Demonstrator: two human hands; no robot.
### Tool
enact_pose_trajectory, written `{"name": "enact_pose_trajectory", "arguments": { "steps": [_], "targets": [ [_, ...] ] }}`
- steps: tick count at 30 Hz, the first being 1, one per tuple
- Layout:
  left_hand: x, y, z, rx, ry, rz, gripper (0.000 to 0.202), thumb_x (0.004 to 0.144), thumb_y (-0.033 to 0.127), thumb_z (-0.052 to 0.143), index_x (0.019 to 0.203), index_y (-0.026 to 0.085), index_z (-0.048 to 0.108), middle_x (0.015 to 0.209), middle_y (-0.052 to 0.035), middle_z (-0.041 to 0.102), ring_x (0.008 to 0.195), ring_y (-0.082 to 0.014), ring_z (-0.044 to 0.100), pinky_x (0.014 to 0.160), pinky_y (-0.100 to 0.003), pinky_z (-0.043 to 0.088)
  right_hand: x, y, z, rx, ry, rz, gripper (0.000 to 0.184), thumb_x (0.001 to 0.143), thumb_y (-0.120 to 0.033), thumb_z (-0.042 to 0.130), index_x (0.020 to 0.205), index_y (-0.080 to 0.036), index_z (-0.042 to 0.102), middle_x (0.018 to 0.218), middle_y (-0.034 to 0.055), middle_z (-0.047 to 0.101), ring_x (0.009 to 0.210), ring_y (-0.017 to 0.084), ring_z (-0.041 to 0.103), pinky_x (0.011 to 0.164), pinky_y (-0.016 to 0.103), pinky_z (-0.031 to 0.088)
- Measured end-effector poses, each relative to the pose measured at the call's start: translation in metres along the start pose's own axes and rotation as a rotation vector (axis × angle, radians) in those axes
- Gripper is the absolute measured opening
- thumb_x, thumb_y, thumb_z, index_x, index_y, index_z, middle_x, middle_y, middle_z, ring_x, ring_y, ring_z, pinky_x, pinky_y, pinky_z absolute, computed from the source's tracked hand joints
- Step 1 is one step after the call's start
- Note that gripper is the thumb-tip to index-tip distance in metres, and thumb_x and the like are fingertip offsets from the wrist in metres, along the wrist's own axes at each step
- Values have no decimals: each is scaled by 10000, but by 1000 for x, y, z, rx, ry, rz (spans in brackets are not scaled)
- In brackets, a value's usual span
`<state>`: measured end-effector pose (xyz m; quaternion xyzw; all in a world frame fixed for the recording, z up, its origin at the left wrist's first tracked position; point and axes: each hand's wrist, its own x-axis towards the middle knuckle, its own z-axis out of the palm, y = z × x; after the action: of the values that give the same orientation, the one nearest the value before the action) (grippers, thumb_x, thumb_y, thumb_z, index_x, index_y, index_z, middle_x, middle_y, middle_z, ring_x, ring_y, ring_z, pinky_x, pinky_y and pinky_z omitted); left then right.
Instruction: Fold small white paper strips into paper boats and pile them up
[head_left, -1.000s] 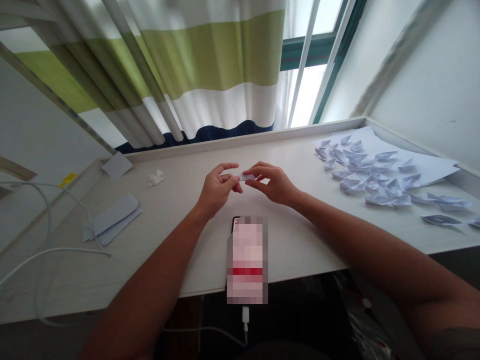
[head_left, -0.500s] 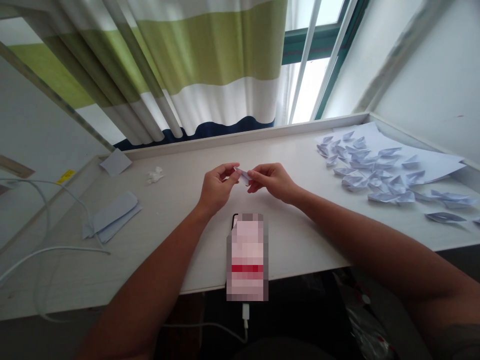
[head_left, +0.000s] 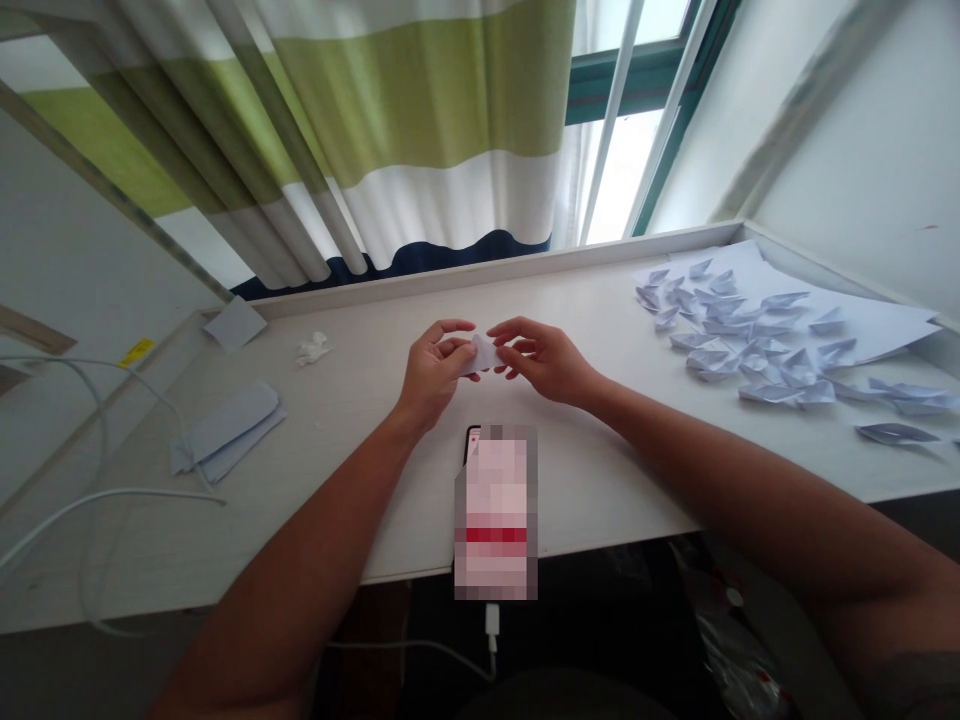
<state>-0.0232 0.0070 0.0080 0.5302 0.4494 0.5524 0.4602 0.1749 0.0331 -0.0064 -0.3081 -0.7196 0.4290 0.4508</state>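
Between my two hands, above the middle of the white desk, is a small folded piece of white paper (head_left: 482, 354). My left hand (head_left: 439, 368) pinches its left side between thumb and fingers, with the index finger raised above it. At the paper's right side, my right hand (head_left: 546, 358) grips the edge with thumb and fingertips, its index finger lifted. Parts of the fingers lie behind the paper. Many folded paper boats (head_left: 750, 335) are heaped at the right, some on flat white sheets (head_left: 870, 310).
A phone (head_left: 495, 510) with a blurred screen and a white cable (head_left: 492, 620) is at the desk's (head_left: 390, 480) front edge. Folded papers (head_left: 229, 428), a crumpled scrap (head_left: 312, 348) and a paper square (head_left: 235, 323) lie left, beside loose cables (head_left: 112, 497). A curtain (head_left: 420, 120) hangs behind.
The folded paper has turned so that a broader face shows. Both index fingers have lifted away from it, while the hands stay in nearly the same place.
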Motion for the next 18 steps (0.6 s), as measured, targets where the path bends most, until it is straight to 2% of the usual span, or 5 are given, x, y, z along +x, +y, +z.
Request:
{"name": "enact_pose_trajectory", "arguments": {
  "steps": [3,6,10,13,18],
  "targets": [
    [0,0,-2,-5,4,5,178,768,290,808,898,181,753,865,-40,774,780,-179,715,659,-302,585,-1,-3,-4,-82,-80,-115,262,975,-412,760,1145,-220,815,1126,84,783,988,231,766,822,409,698],
    [1,-1,-3,-43,-29,10,276,739,318,881,963,176,804,1023,-74,811,918,-205,743,757,-330,620,1,-3,-8,-88,-80,-154,283,937,-413,814,1161,-242,844,1149,84,790,1042,245,755,886,434,692],
    [0,-1,-2,-64,-101,55,500,657,283,986,1119,191,820,1219,-95,811,1146,-252,742,965,-386,628,4,-1,-12,-34,-11,-113,297,908,-463,848,1113,-249,867,1128,83,804,1024,245,753,870,418,682],
    [-1,0,-4,-49,-123,35,522,675,285,997,1155,178,823,1214,-102,819,1135,-249,754,1033,-421,617,5,0,-13,19,-20,-66,328,882,-491,869,1087,-234,872,1096,82,806,1017,244,749,866,408,666],
    [-1,1,-7,-23,-143,28,569,663,291,1017,1188,181,827,1231,-109,822,1162,-269,761,1066,-447,615,5,1,-16,32,-35,-42,346,843,-470,903,1095,-235,875,1051,67,808,1010,236,740,916,417,643]
  ]
}}
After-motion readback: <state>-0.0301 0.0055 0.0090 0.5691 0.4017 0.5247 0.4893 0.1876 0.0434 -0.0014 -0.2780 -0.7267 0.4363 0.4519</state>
